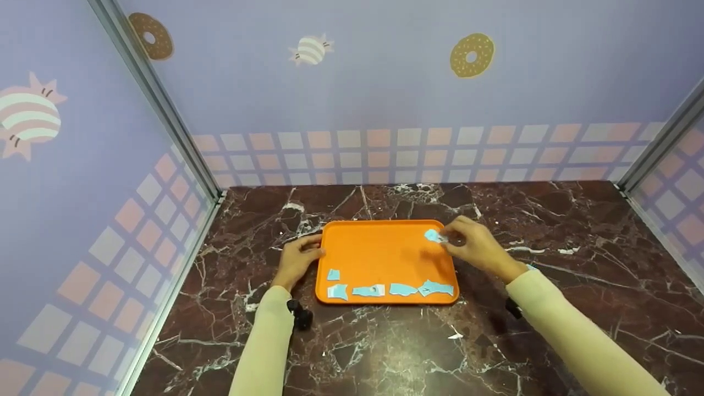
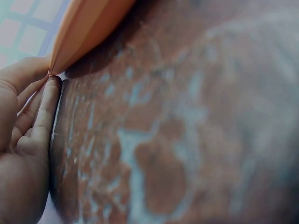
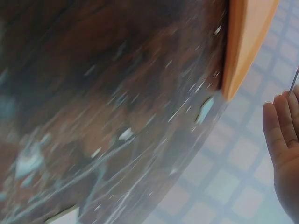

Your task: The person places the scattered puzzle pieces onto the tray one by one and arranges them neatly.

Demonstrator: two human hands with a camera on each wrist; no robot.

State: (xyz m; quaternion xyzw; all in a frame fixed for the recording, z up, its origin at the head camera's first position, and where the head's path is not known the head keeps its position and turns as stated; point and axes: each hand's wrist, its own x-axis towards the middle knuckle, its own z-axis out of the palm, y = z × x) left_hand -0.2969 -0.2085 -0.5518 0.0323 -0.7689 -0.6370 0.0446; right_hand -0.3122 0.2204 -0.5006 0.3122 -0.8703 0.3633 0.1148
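Note:
An orange tray (image 1: 379, 247) lies on the table. My left hand (image 1: 298, 256) grips its left rim, thumb and fingers pinching the edge in the left wrist view. Over the tray's far right corner my right hand (image 1: 470, 242) pinches a small light-blue scrap of torn paper (image 1: 432, 235); only a thin edge of that scrap shows in the right wrist view. Several torn blue paper pieces (image 1: 403, 289) with whitish parts lie in a row along the tray's near side. Another small blue piece (image 1: 334, 274) sits just above the row's left end.
The table (image 1: 385, 352) is dark red marble with white veins. Patterned walls stand behind and at both sides, joined by metal corner posts (image 1: 165, 104). In the right wrist view, a pale flat piece (image 3: 204, 110) lies on the marble beside the tray.

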